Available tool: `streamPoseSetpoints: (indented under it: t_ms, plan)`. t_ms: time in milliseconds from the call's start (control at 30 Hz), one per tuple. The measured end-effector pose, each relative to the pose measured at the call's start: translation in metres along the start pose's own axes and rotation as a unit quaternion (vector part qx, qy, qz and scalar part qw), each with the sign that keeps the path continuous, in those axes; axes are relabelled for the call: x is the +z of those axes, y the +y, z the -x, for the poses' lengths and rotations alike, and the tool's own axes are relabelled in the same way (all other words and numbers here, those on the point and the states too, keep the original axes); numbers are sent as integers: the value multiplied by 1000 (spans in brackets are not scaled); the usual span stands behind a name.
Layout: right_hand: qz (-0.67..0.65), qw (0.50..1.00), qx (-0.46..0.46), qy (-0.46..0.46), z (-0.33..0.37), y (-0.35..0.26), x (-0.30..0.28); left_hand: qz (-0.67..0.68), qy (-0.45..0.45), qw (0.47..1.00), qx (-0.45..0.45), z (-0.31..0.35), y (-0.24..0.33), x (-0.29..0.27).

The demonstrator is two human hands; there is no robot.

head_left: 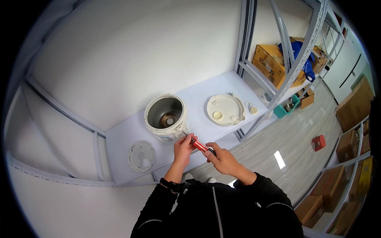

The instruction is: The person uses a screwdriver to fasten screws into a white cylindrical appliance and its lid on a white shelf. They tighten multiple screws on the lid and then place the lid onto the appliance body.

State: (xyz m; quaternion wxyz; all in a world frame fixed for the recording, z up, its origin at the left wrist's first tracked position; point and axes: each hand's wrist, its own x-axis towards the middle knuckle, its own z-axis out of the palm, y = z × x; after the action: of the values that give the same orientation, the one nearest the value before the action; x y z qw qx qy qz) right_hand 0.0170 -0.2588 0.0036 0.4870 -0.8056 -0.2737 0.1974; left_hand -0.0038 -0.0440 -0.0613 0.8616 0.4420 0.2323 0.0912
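Note:
A screwdriver (201,147) with a red and white handle and a dark rear end points at the front of a white rice cooker body (162,133). My right hand (225,160) is closed around the rear of its handle. Closer to the cooker, the fingers of my left hand (182,151) are pinched at the front of the screwdriver, by the shaft. The tip is too small to make out against the cooker's front. The cooker stands upright without a lid, its grey inside and brownish bottom showing.
The cooker rests on a white shelf (198,93). To its right lies a round cream lid (224,109) with small round parts (253,110) beside it. A round, pale perforated plate (141,155) lies at its left. A metal post (303,55) rises on the right, near cardboard boxes (272,65).

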Motion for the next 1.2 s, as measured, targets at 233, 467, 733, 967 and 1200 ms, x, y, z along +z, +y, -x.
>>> streamPoseSetpoints:
  t_ms: [233,467,733,967,1200]
  plan:
    - [59,996,-57,-17,4,-15,-10,-50,6,999,3,-1,-2,-10]
    - [94,987,-119,62,5,-21,-2,-30,8,999,9,-9,-9,-13]
    - [-89,992,82,-38,-6,-13,-13,24,-41,999,6,-2,-1,-10]
    - [115,980,-145,75,1,-14,1,3,-18,1000,23,-4,-7,-10]
    - [20,1000,9,-19,-4,-13,1,-13,8,1000,24,-9,-13,-19]
